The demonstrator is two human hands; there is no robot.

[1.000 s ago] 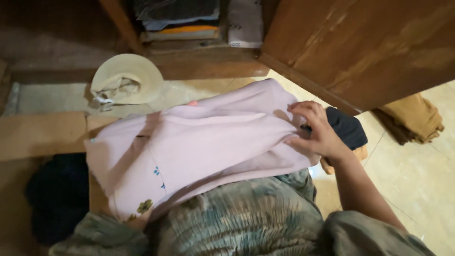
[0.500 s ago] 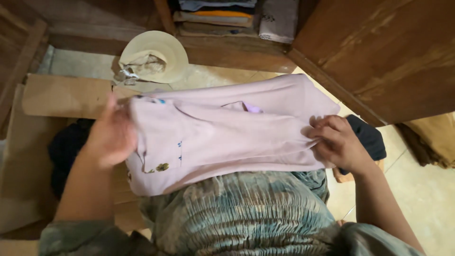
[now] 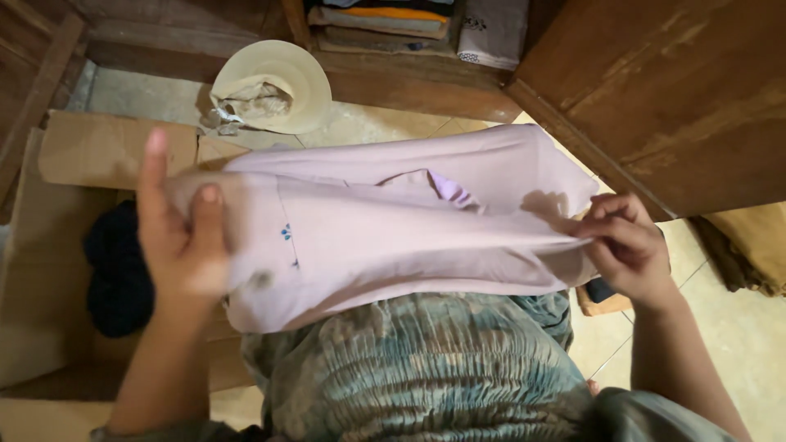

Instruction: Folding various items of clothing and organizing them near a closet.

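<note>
A pale pink garment [image 3: 393,229] with small blue and olive flower prints is stretched across my lap. My left hand [image 3: 182,237] grips its left end, thumb over the cloth and index finger raised. My right hand [image 3: 626,245] pinches its right end between fingers and thumb. A fold in the middle shows a lilac inner layer. Below it lies my grey-green patterned clothing [image 3: 426,368].
An open cardboard box [image 3: 57,245] with dark cloth [image 3: 119,270] inside sits at my left. A cream hat [image 3: 274,86] lies on the floor. Folded clothes [image 3: 385,20] fill a wooden cupboard shelf; its open door [image 3: 671,90] hangs at right. A brown cloth pile [image 3: 749,245] lies far right.
My left hand came into view, took the garment's left end and lifted it. My right hand shifted its grip along the right end, pulling the cloth taut.
</note>
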